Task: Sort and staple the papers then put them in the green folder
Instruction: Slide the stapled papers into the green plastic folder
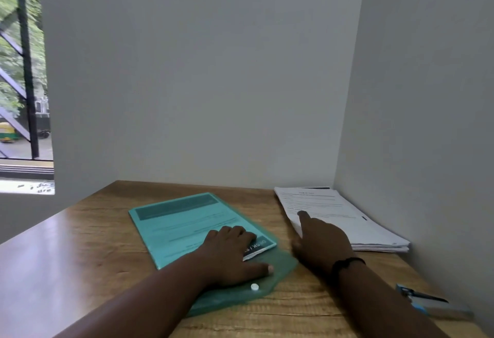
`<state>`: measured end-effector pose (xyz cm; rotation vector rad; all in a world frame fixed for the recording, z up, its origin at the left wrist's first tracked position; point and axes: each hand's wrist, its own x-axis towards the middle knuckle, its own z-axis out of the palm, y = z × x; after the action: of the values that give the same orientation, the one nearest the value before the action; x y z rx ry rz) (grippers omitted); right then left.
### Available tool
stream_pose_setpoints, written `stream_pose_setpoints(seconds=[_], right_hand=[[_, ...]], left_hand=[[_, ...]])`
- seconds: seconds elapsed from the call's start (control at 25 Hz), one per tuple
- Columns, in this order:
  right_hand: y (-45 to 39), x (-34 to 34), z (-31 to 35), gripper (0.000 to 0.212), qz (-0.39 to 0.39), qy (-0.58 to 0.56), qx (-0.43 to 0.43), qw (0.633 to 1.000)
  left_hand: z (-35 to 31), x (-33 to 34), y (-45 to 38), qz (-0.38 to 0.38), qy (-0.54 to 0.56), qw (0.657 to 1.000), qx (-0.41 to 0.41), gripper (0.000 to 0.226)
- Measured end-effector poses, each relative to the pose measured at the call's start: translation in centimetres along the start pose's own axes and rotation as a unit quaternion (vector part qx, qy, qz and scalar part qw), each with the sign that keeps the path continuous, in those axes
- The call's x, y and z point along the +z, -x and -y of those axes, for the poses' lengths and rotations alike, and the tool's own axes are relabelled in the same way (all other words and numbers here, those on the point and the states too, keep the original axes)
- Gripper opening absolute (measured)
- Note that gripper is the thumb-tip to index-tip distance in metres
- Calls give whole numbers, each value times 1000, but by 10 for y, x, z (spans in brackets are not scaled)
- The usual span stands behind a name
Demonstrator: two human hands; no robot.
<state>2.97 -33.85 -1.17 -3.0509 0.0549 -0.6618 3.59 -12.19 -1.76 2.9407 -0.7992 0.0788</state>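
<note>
Wooden desk [80, 244]: left hand [230, 252] presses green folder [181, 220]; right hand [320, 241] touches papers [347, 220].

A wooden desk [80, 230] is set into a corner of grey walls [200, 70]. A barred window [24, 70] is seen at left.

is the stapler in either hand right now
No, the stapler lies untouched on the desk; the left hand presses the green folder and the right hand reaches the paper stack.
</note>
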Motion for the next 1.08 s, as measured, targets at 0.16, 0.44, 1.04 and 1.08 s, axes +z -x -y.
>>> stream_pose_setpoints(seconds=[0.16,0.44,1.04,1.08], right_hand=[[-4,2,-1,47,-19,80,-20,996],[17,-29,18,29,-211,-34,-82,973],[18,-116,42,68,-151,-136,-131,970],[7,-131,32,86,-118,-82,-106,984]], left_hand=[[8,-3,-5,-15,40,999,-31,83],[3,-8,1,-81,169,982,-19,66],[53,-41,32,-28,700,713,-4,37],[57,-47,39,-13,677,735,17,39]])
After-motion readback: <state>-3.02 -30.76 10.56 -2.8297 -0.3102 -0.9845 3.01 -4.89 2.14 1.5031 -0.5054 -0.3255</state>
